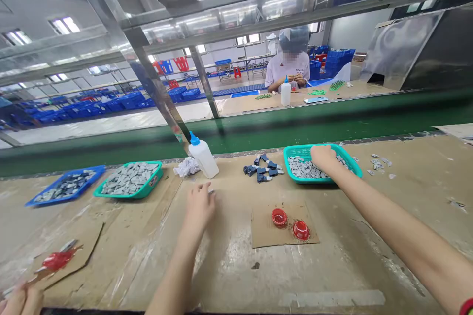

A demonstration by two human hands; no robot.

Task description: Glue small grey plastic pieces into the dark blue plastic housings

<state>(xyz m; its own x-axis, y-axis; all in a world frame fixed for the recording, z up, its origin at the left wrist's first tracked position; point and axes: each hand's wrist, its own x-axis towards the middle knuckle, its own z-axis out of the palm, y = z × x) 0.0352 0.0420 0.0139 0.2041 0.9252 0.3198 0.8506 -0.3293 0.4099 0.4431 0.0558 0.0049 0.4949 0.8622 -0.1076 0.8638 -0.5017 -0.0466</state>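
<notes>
Grey pieces (302, 168) lie directly under the nearer, bunched right hand (324, 156), grip hidden; left hand (199, 203), half-curled, pinches a grey bit (211, 191).

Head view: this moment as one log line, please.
right hand: in green basket, grey parts | left hand: small piece at fingertips, near bottle | red cups: on cardboard

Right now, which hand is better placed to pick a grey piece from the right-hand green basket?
Right, I'd say: the right hand is over that basket, close to its grey pieces. The left hand is farther off, near the white bottle.
</notes>
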